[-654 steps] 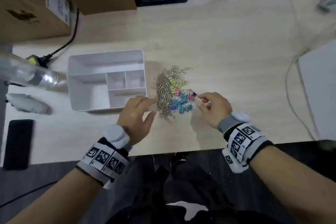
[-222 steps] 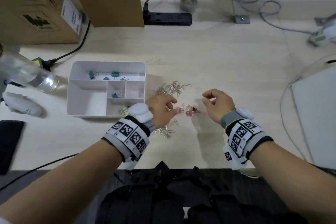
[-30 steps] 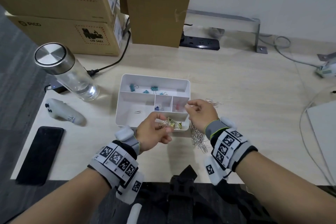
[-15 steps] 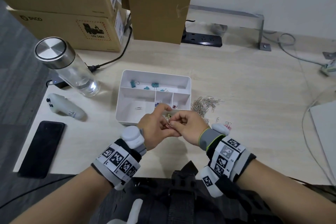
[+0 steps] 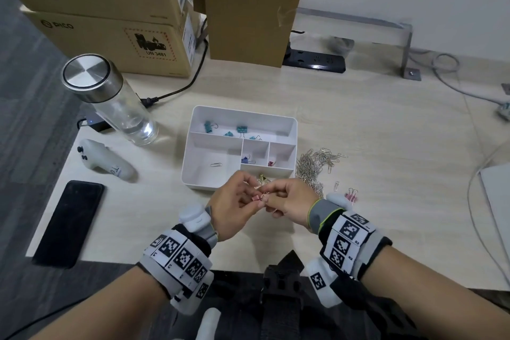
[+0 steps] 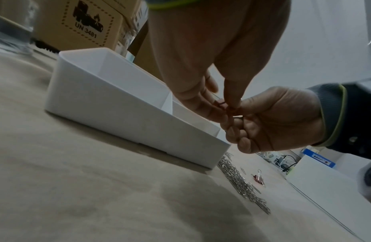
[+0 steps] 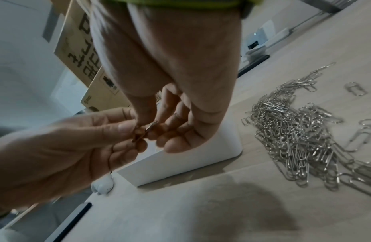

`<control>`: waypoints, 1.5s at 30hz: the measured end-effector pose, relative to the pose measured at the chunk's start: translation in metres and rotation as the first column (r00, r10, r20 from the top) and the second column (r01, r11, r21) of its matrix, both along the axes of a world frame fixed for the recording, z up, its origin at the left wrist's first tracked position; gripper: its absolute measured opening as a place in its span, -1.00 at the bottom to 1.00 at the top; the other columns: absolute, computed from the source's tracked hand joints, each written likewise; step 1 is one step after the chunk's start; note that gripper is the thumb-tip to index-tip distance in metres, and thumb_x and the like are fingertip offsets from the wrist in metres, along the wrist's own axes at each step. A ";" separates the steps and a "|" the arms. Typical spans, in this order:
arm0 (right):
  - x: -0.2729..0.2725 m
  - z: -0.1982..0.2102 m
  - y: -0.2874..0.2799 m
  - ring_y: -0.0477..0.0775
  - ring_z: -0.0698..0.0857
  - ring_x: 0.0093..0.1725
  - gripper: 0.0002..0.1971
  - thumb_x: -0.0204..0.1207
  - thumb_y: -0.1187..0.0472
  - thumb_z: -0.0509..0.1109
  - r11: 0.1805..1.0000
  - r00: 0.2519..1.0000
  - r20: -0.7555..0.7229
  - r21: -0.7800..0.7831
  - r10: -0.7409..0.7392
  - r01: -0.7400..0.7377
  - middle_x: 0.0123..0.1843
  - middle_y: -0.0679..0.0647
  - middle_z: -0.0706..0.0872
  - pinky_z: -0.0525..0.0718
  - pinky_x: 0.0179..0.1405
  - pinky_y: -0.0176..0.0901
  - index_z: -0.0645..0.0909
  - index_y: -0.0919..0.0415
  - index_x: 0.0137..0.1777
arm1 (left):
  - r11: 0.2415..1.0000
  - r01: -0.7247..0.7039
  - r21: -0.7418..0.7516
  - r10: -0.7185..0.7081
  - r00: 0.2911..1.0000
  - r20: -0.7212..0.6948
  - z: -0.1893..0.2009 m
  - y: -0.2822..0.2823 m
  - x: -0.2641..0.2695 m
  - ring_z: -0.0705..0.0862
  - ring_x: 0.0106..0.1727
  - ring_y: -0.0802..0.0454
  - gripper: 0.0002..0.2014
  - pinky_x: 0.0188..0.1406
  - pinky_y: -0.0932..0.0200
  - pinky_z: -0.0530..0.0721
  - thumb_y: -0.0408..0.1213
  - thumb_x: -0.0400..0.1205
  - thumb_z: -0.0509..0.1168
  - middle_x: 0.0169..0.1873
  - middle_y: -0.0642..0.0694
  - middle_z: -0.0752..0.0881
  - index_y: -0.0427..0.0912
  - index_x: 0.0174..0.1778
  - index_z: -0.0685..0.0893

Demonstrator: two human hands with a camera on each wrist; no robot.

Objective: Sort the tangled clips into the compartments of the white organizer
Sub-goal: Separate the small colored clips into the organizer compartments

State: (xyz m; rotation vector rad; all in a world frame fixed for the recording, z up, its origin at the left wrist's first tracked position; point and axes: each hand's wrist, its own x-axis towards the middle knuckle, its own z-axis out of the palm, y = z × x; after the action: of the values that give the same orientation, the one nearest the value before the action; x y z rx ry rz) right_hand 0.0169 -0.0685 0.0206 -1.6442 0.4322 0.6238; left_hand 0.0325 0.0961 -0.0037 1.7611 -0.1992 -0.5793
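Note:
Both hands meet just in front of the white organizer (image 5: 190, 146). My left hand (image 5: 254, 196) and right hand (image 5: 267, 199) pinch one small pink binder clip (image 5: 258, 198) between their fingertips, above the table. The left wrist view shows the clip (image 6: 224, 106) between both thumbs and forefingers, and the right wrist view shows the same clip (image 7: 142, 132). Teal clips (image 5: 241, 129) lie in the back compartment, a blue one (image 5: 246, 159) and a pink one (image 5: 271, 163) in the small middle ones, yellow ones (image 5: 263, 180) at the front. A lone paper clip (image 5: 216, 165) lies in the large compartment.
A heap of silver paper clips (image 5: 314, 165) lies right of the organizer, with a pink binder clip (image 5: 351, 196) nearer me. Left of the organizer stand a glass bottle (image 5: 110, 102), a white controller (image 5: 105, 163) and a black phone (image 5: 69, 221). Cardboard boxes (image 5: 110, 36) stand behind.
A second ago my right hand was over the organizer's right small compartment. It came back to the left hand, and both now pinch the pink clip together.

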 end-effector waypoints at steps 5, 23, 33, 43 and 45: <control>0.001 -0.003 0.010 -0.02 0.60 -0.42 -0.89 0.41 0.42 0.50 0.989 0.982 0.131 -0.041 -0.139 0.145 -0.36 0.09 0.71 0.60 -0.48 -0.33 0.74 0.21 -0.15 | 0.997 -0.010 0.071 0.008 1.000 0.022 -0.001 0.002 0.007 0.68 -0.37 0.04 -0.77 -0.22 -0.02 0.72 -0.27 0.48 0.46 -0.35 0.04 0.71 0.10 -0.16 0.55; 0.013 0.011 0.002 -0.12 0.59 -0.50 -0.86 0.57 0.42 0.30 0.910 0.938 0.051 0.267 -0.342 0.317 -0.40 0.15 0.57 0.69 -0.48 -0.29 0.64 0.24 -0.16 | 0.996 -0.019 0.082 0.014 0.998 0.059 0.017 -0.004 0.013 0.71 -0.38 -0.14 -0.86 -0.31 0.01 0.77 -0.30 0.58 0.36 -0.41 -0.20 0.73 -0.01 -0.27 0.67; 0.011 0.018 0.003 -0.10 0.60 -0.44 -0.86 0.57 0.36 0.32 0.933 0.961 0.123 0.298 -0.246 0.201 -0.41 0.08 0.59 0.72 -0.37 -0.23 0.65 0.18 -0.18 | 0.999 -0.038 0.026 0.039 0.998 -0.056 0.027 -0.006 0.008 0.68 -0.41 -0.01 -0.75 -0.38 0.17 0.68 -0.35 0.66 0.21 -0.47 -0.14 0.65 -0.13 -0.35 0.62; 0.013 0.013 0.017 0.07 0.56 -0.45 -0.78 0.54 0.33 0.36 0.985 0.915 0.399 -0.126 -0.055 0.114 -0.42 0.05 0.52 0.65 -0.36 -0.03 0.50 0.11 -0.31 | 0.995 -0.070 -0.075 0.042 0.944 -0.328 0.032 -0.003 0.005 0.64 -0.56 -0.10 -0.73 -0.55 0.23 0.55 -0.49 0.60 0.13 -0.57 -0.16 0.55 -0.19 -0.38 0.59; 0.012 0.011 0.017 0.06 0.54 -0.39 -0.75 0.54 0.33 0.35 0.983 0.919 0.393 -0.177 0.023 0.051 -0.41 0.02 0.53 0.65 -0.33 -0.03 0.47 0.08 -0.33 | 0.977 -0.155 -0.148 0.073 0.890 -0.449 0.032 0.000 0.006 0.55 -0.61 -0.03 -0.72 -0.55 0.26 0.47 -0.46 0.62 0.13 -0.61 -0.11 0.50 -0.18 -0.38 0.58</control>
State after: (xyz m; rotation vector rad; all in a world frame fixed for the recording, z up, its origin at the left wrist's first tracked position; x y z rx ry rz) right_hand 0.0291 -0.0511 0.0318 -1.8889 0.2095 0.2324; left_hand 0.0388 0.0965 0.0286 1.4124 0.1663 -0.8322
